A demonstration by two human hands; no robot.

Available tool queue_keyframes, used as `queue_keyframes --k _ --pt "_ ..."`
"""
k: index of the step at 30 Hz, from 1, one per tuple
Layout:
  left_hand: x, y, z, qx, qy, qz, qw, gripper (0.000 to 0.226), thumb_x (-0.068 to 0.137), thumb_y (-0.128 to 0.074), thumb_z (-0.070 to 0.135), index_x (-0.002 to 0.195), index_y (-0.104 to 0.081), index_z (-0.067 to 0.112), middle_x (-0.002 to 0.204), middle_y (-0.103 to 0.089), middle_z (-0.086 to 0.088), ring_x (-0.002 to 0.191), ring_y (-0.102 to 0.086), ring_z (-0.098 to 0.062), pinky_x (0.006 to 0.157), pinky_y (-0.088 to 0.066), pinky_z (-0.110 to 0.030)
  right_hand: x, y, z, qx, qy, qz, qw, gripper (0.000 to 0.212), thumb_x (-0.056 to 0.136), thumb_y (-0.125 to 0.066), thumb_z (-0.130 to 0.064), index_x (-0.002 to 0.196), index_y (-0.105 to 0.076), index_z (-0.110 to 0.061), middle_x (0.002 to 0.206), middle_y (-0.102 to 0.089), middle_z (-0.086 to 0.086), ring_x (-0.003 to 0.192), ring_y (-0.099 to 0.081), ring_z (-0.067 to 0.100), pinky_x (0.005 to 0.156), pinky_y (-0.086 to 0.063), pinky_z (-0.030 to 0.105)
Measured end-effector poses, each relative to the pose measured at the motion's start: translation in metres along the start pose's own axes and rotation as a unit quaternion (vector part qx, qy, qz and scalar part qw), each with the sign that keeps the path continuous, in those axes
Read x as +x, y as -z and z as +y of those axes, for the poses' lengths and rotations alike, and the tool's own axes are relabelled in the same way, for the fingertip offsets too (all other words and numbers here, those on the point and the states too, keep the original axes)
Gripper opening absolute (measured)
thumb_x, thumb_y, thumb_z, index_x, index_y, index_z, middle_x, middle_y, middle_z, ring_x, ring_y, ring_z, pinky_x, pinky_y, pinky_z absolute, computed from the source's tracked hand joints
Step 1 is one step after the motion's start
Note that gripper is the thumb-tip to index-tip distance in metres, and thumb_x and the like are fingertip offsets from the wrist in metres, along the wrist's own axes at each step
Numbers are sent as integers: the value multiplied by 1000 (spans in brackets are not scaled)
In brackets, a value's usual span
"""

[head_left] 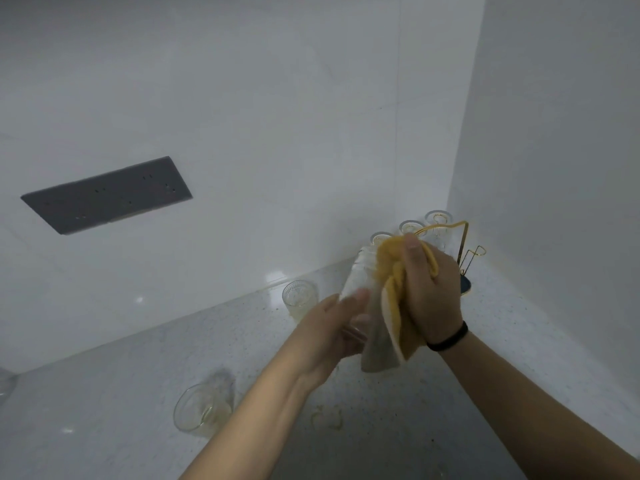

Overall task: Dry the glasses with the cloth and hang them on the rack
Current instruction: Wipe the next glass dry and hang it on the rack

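Left hand [332, 327] gripped glass [360, 275] low down, up in air over worktop [502, 358]. Right hand [429, 292] clutched yellow cloth [391, 268], pressed on top end of glass. Rack [460, 237] stood in corner just behind, three glasses [412, 227] already hung on it. Two more glasses [300, 296] waited on worktop.

Risks, as guess: wet glass could slip from left hand and break. Hard rubbing could crack it. Glass close to rack, so swing could knock hung ones.

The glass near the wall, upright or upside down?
Upright: the glass near the wall stands on the counter with its open rim facing up.
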State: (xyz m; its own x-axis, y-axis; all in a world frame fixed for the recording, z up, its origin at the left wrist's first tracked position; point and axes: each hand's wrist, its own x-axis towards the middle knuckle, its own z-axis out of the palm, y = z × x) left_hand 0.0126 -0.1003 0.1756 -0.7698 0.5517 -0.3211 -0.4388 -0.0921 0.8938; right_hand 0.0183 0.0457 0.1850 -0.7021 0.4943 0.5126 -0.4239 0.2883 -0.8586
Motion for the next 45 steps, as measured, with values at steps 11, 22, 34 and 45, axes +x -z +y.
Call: queue_keyframes --k 11,22,34,45 --pt "14 -23 -26 67 -54 71 994 66 76 -76 45 130 -50 17 116 -69 -3 98 -71 -19 87 -58 -37 1 19 14 -55 -8 74 996 43 85 -37 -48 49 -36 -25 37 -34 -10 37 -40 5 39 -29 9" --pt "36 -46 -39 69 -51 68 994 59 80 -72 45 129 -50 22 118 -67 -6 94 -72 -19 77 -58 -32 7 47 36 -72 -30 101 992 47 84 -37 -50 49 -38 -18 42 -32 -9 38 -40 5 39 -30 10" --pt "63 -75 -50 -26 11 74 997 60 79 -71 40 131 -48 19 117 -66 -8 95 -68 -24 78 -58 -38 21 76 70 -66 -61 98 991 46 84 -36 -49 48 -35 -20 42 -32 -8 38 -38 6 39 -28 12" --pt "103 -74 -72 -75 46 56 995 68 79 -74 50 132 -51 14 120 -67 -13 107 -65 -30 98 -50 -48 36 85 103 -52 -87 78 992 44 87 -42 -39 47 -32 -23 41 -30 -10 35 -36 3 37 -27 9"
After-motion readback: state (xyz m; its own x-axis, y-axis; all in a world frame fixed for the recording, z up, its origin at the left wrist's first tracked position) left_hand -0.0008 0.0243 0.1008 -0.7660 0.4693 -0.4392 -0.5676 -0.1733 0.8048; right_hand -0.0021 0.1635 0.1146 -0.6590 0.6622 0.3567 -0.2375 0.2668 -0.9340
